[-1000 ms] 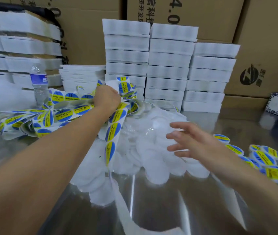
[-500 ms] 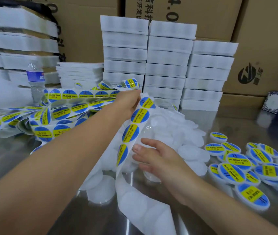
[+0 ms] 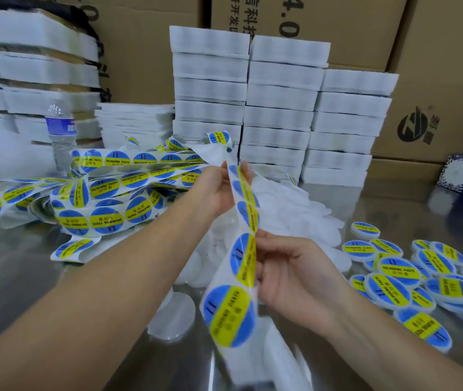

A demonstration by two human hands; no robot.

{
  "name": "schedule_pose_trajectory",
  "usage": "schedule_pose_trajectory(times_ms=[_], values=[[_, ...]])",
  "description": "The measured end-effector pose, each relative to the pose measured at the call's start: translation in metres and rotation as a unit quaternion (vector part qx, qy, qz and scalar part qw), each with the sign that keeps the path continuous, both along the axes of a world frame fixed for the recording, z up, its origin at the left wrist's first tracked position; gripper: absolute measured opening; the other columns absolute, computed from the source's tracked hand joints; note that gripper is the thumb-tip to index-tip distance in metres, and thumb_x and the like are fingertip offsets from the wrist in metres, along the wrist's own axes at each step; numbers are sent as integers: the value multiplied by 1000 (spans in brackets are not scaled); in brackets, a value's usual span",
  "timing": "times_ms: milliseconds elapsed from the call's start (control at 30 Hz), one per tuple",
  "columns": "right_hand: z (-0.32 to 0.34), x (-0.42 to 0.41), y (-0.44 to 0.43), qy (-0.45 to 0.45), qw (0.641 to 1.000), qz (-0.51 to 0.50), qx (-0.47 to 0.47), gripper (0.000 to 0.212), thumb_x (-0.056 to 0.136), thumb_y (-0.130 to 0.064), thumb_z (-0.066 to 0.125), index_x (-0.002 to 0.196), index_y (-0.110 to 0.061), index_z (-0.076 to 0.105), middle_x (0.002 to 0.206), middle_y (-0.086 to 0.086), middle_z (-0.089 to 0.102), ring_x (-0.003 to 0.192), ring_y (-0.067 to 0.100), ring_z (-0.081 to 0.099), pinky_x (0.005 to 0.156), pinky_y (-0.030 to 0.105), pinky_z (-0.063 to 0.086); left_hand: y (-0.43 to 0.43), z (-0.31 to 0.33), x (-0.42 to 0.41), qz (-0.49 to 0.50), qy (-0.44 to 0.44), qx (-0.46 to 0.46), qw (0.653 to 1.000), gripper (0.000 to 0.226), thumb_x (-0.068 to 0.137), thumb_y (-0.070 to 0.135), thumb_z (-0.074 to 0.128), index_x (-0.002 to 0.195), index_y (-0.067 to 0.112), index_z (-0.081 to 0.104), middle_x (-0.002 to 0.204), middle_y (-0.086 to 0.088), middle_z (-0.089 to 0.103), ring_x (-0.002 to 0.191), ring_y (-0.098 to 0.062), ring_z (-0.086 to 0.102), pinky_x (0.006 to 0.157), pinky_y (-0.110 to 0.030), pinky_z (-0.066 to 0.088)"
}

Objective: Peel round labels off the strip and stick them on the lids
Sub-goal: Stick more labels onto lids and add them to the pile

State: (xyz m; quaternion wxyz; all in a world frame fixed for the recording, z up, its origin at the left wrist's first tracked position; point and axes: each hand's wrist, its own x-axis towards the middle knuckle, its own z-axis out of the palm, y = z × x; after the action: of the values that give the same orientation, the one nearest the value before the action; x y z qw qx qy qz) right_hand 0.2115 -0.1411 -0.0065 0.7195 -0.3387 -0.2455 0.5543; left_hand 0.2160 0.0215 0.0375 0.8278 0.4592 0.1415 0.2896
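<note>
Well left of the pile of plain white lids (image 3: 295, 204), a water bottle (image 3: 60, 134) stands upright on the steel counter (image 3: 13, 263). Between it and the pile sprawls a loose heap (image 3: 106, 198) of coiled strip. My left hand (image 3: 216, 190) is raised in front of the pile, fingers curled, pinching the label strip (image 3: 245, 221) near its upper end. The strip hangs from there, twisted nearly edge-on, its round blue-and-yellow labels (image 3: 228, 314) facing left, and trails down to the counter on the near side of the pile. My right hand (image 3: 289, 272) sits lower, also in front of the pile, thumb and fingertips closed on the strip's right edge beside one label. Whether that label has lifted I cannot tell. Behind the pile stand stacks of white boxes (image 3: 281, 108). Right of the pile, the labelled lids (image 3: 399, 272) lie clustered on the counter, some overlapping.
</note>
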Motion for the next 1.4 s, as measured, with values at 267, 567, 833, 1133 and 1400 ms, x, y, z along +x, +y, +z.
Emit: schedule_pose_trajectory(times_ms=[267, 567, 833, 1133, 1400], values=[[0, -14, -11, -143, 982, 121, -13, 54, 69, -30, 77, 116, -9, 65, 111, 10, 66, 101, 25, 60, 98, 40, 43, 24, 15, -4, -83, -73, -163, 980, 27, 91, 39, 44, 80, 15, 38, 71, 3, 17, 57, -9, 21, 58, -19, 20], [3, -18, -22, -147, 954, 257, 39, 51, 77, -7, 65, 127, -6, 55, 101, 0, 71, 96, 12, 66, 92, 28, 47, 43, 22, -11, -60, -34, -158, 985, 59, 88, 58, 49, 78, 1, 60, 65, -3, 49, 56, -12, 42, 54, -22, 39], [5, 2, -21, 6, 986, 128, -111, 67, 77, -42, 58, 126, 2, 52, 76, 17, 59, 58, 31, 59, 61, 43, 55, 60, 3, -13, 100, 94, -33, 990, 10, 93, 7, 48, 86, 5, 53, 76, -10, 55, 65, -21, 54, 69, -34, 48], [1, 0, -20, -45, 984, 123, -118, 27, 69, 6, 49, 86, 3, 71, 77, 18, 61, 71, 30, 64, 73, 42, 56, 45, 16, -14, 12, 42, -133, 990, 34, 92, 36, 45, 77, 7, 55, 63, -10, 59, 60, -22, 57, 58, -27, 48], [2, 1, -21, -15, 995, 68, -73, 29, 70, 9, 54, 93, 7, 71, 92, 17, 69, 73, 28, 69, 64, 33, 56, 9, -1, -20, -78, 33, -162, 983, 49, 89, 54, 42, 94, 8, 58, 74, -15, 67, 70, -27, 62, 65, -38, 47]])
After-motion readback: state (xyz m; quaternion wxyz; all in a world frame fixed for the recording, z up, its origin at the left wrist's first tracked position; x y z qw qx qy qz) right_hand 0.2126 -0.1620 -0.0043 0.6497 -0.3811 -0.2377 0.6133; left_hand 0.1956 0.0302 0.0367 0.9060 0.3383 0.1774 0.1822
